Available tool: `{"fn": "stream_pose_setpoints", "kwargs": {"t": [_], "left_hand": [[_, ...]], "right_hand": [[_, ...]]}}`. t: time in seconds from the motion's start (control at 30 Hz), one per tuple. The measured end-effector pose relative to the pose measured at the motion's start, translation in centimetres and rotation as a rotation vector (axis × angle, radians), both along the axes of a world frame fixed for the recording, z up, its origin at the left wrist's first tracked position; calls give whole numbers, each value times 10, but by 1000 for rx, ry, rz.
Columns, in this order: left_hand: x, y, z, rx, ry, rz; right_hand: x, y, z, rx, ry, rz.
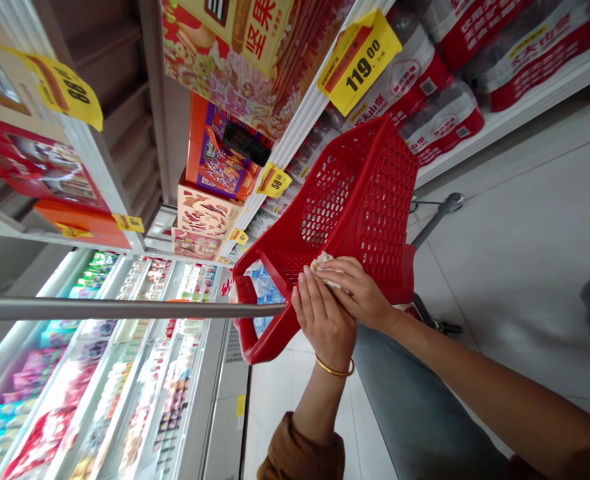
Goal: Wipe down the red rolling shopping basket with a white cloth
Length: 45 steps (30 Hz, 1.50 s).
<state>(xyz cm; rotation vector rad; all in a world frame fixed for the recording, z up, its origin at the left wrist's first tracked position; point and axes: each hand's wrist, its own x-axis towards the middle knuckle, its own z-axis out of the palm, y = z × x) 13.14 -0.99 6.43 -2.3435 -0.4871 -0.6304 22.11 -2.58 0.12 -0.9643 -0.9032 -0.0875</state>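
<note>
My left hand (327, 328), with a gold bangle at the wrist, and my right hand (357, 293) meet at the wall of a red plastic shopping basket (387, 200). Between them is a small crumpled whitish cloth (321, 261), mostly covered by the fingers. My right fingers curl over it. My left fingers lie long and close together alongside it, partly under my right hand. A grey metal pole (135, 309) reaches in from the left edge to the basket near my left fingertips. The basket has a handle (247, 313) and wheels on metal legs (432, 223).
The view is turned sideways. A shelf (295, 147) carries boxed goods, with yellow price tags (359, 62) along its edge. Wrapped bottle packs (445, 120) stand on the low shelf beside the basket. A lit cooler (125, 373) holds packaged goods. Pale floor tiles (519, 247) lie below.
</note>
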Motion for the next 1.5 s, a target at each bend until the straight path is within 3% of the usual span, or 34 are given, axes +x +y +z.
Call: {"fn": "stream_pose_setpoints", "kwargs": {"t": [0.13,0.3,0.6,0.77,0.93,1.23,1.5], "left_hand": [[-4,3,0,28,-5,-21],[-2,3,-3,19,40,27],[30,4,-9,-87,161,62],[51,7,-12,-159,196,75],[52,10,-15,-182,232,71],[46,14,-15,-159,328,41],[46,15,-17,-152,334,32]], "right_hand": [[-2,1,-2,29,-73,-41],[1,14,-16,-83,-150,-191],[27,27,-24,-181,43,-422],[34,23,-21,-216,24,-354],[33,22,-27,-240,-51,-334],[16,21,-73,-282,84,-386],[11,16,-95,-304,188,-397]]}}
